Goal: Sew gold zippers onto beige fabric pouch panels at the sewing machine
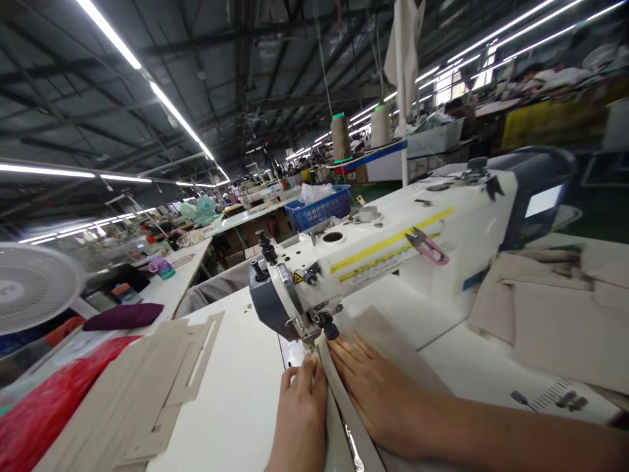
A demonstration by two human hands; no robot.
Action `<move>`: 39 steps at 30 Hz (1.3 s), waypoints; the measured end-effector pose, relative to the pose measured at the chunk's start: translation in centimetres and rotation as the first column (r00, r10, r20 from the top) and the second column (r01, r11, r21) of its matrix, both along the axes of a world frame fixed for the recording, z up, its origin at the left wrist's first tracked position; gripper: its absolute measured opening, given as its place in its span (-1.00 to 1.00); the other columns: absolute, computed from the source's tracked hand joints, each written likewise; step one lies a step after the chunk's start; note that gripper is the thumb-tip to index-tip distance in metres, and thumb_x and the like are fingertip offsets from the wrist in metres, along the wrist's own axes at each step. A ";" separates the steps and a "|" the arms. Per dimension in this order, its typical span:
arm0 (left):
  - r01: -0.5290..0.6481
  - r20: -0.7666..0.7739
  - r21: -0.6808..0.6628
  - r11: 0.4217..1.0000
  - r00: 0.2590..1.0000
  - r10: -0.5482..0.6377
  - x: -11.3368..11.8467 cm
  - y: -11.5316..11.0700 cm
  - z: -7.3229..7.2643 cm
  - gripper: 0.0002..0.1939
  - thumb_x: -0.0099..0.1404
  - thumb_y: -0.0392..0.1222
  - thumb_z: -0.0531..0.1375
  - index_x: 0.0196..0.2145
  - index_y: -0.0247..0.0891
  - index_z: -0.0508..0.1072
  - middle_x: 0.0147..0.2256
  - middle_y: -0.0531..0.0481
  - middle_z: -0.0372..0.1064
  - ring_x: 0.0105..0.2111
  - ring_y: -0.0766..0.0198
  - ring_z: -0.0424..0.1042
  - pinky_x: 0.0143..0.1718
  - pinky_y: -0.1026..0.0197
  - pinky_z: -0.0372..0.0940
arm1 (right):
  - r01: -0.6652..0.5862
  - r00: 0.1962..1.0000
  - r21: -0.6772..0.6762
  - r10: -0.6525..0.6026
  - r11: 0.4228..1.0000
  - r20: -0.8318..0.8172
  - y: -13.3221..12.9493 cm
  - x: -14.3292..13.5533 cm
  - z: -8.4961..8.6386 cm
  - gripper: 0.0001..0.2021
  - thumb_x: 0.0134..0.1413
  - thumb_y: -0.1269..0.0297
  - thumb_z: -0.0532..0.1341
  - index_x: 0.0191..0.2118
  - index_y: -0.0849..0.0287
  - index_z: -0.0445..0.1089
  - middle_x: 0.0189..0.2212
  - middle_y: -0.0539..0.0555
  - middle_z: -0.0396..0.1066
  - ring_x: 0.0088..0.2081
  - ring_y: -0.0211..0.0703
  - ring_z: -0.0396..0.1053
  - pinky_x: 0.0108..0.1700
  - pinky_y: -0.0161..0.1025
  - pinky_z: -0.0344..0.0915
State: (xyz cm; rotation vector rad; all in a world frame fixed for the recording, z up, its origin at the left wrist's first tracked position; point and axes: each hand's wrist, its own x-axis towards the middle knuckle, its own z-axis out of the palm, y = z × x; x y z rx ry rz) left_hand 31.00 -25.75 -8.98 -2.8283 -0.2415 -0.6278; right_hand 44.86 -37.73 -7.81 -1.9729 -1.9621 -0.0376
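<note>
A white sewing machine [383, 242] stands on the white table, its needle area just beyond my fingertips. Beige fabric [378, 334] runs under the presser area, and a narrow beige strip with a shiny metal piece [351, 446] comes back toward me. My left hand [302, 406] is beside the needle area, fingers bent and pressed together at the strip's left edge; whether they pinch it is hidden. My right hand [378, 387] lies flat on the fabric right of the strip, fingers stretched forward.
Stacked beige pieces [142, 387] lie at the left near red plastic [63, 393] and a white fan [34, 288]. Folded beige cloth [565, 308] is at the right. Pink-handled snips [427, 247] rest against the machine. Behind are a blue basket [319, 210] and thread cones [340, 139].
</note>
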 end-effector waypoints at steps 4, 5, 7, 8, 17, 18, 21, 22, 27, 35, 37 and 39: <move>-0.033 -0.067 -0.057 0.998 0.997 0.029 0.1 0.3 0.5 -0.57 0.20 -0.52 -0.03 -0.01 -0.34 0.34 -0.08 -0.22 0.33 -0.17 0.15 0.38 -0.13 0.06 0.33 | 0.014 0.999 0.052 -0.012 0.999 -0.033 0.4 0.0 0.0 -0.50 0.19 0.34 -0.03 0.23 0.38 0.06 0.20 0.34 0.01 0.22 0.11 0.02 0.21 0.13 0.00; -0.041 -0.068 -0.073 0.996 0.997 0.036 0.2 0.3 0.7 -0.59 0.20 -0.52 -0.02 -0.02 -0.34 0.35 -0.10 -0.21 0.34 -0.19 0.15 0.38 -0.14 0.06 0.33 | 0.014 0.999 0.058 -0.011 0.998 -0.043 0.5 0.1 -0.1 -0.51 0.20 0.33 -0.02 0.22 0.36 0.07 0.20 0.34 0.03 0.21 0.10 0.03 0.21 0.13 -0.02; -0.058 -0.056 -0.110 0.992 0.997 0.052 0.4 0.2 1.0 -0.61 0.21 -0.51 -0.02 -0.04 -0.35 0.36 -0.14 -0.19 0.34 -0.21 0.16 0.36 -0.15 0.07 0.34 | 0.005 0.998 0.071 -0.001 0.997 -0.057 0.9 0.3 -0.2 -0.52 0.22 0.26 -0.03 0.22 0.33 0.10 0.19 0.32 0.06 0.21 0.07 0.04 0.23 0.11 -0.04; -0.067 -0.048 -0.131 0.989 0.997 0.061 0.5 0.2 1.1 -0.61 0.21 -0.51 -0.03 -0.05 -0.35 0.36 -0.16 -0.19 0.34 -0.22 0.16 0.36 -0.15 0.08 0.34 | 0.002 0.998 0.081 0.002 0.997 -0.060 1.0 0.4 -0.3 -0.51 0.22 0.24 -0.03 0.22 0.33 0.10 0.18 0.32 0.08 0.21 0.06 0.05 0.23 0.10 -0.04; -0.091 0.008 -0.306 0.948 0.995 0.098 0.5 0.0 1.5 -0.58 0.18 -0.50 -0.03 -0.06 -0.29 0.41 -0.17 -0.18 0.35 -0.20 0.15 0.38 -0.15 0.11 0.36 | -0.010 0.999 0.126 0.015 0.992 -0.042 1.9 1.0 -0.7 -0.53 0.20 0.26 0.00 0.18 0.36 0.16 0.15 0.33 0.16 0.18 0.06 0.09 0.23 0.11 -0.07; -0.088 0.016 -0.315 0.945 0.995 0.098 0.4 -0.1 1.6 -0.57 0.16 -0.51 -0.03 -0.08 -0.28 0.42 -0.18 -0.17 0.37 -0.20 0.16 0.38 -0.15 0.11 0.36 | -0.024 0.998 0.139 0.032 0.990 -0.051 1.6 1.0 -0.5 -0.54 0.19 0.28 0.01 0.18 0.36 0.16 0.14 0.33 0.16 0.18 0.05 0.09 0.23 0.11 -0.06; -0.040 0.038 -0.331 0.943 0.998 0.056 -0.5 -0.6 1.9 -0.58 0.13 -0.50 0.01 -0.11 -0.28 0.45 -0.18 -0.14 0.41 -0.23 0.15 0.40 -0.17 0.09 0.38 | -0.107 0.987 0.200 0.128 0.974 -0.094 0.0 0.4 0.4 -0.57 0.15 0.34 0.05 0.14 0.29 0.22 0.09 0.28 0.23 0.12 0.00 0.17 0.18 0.03 0.07; -0.014 0.047 -0.331 0.943 0.998 0.031 -0.8 -0.8 2.0 -0.60 0.15 -0.48 0.03 -0.10 -0.27 0.45 -0.17 -0.14 0.43 -0.23 0.14 0.40 -0.18 0.09 0.39 | -0.135 0.981 0.221 0.161 0.966 -0.106 -0.7 0.0 0.6 -0.60 0.13 0.35 0.07 0.10 0.27 0.26 0.05 0.26 0.27 0.08 -0.02 0.22 0.15 -0.02 0.13; 0.061 0.121 -0.316 0.947 0.992 -0.024 -1.7 -1.5 2.0 -0.66 0.18 -0.44 0.05 -0.14 -0.24 0.47 -0.14 -0.12 0.45 -0.24 0.15 0.44 -0.22 0.09 0.42 | -0.259 0.965 0.367 0.259 0.894 0.049 -3.6 -2.3 -0.7 -0.80 0.07 0.39 0.15 -0.17 0.26 0.43 -0.17 0.22 0.41 -0.09 -0.04 0.33 -0.01 -0.13 0.31; 0.070 0.138 -0.295 0.953 0.990 -0.030 -1.2 -1.7 2.2 -0.71 0.20 -0.43 0.05 -0.18 -0.27 0.46 -0.16 -0.12 0.47 -0.26 0.18 0.45 -0.23 0.09 0.42 | -0.347 0.902 0.494 0.139 0.797 0.409 -4.5 -4.4 -1.2 -0.76 -0.03 0.62 0.04 -0.36 0.40 0.45 -0.45 0.26 0.44 -0.36 0.01 0.41 -0.22 -0.05 0.40; 0.053 0.128 -0.282 0.958 0.992 -0.018 -1.1 -1.8 2.2 -0.72 0.19 -0.44 0.06 -0.19 -0.29 0.47 -0.18 -0.12 0.47 -0.27 0.17 0.45 -0.24 0.08 0.42 | -0.350 0.897 0.490 0.136 0.798 0.420 -4.6 -4.6 -1.0 -0.74 -0.05 0.63 0.01 -0.39 0.41 0.46 -0.51 0.25 0.43 -0.42 -0.01 0.40 -0.27 -0.06 0.41; 0.051 0.130 -0.257 0.965 0.991 -0.018 -1.1 -2.0 2.0 -0.72 0.18 -0.45 0.06 -0.19 -0.31 0.46 -0.18 -0.14 0.46 -0.27 0.16 0.45 -0.25 0.07 0.41 | -0.346 0.903 0.496 0.139 0.796 0.406 -4.7 -4.7 -1.0 -0.73 -0.06 0.63 0.00 -0.40 0.41 0.46 -0.52 0.25 0.42 -0.43 -0.03 0.39 -0.30 -0.08 0.41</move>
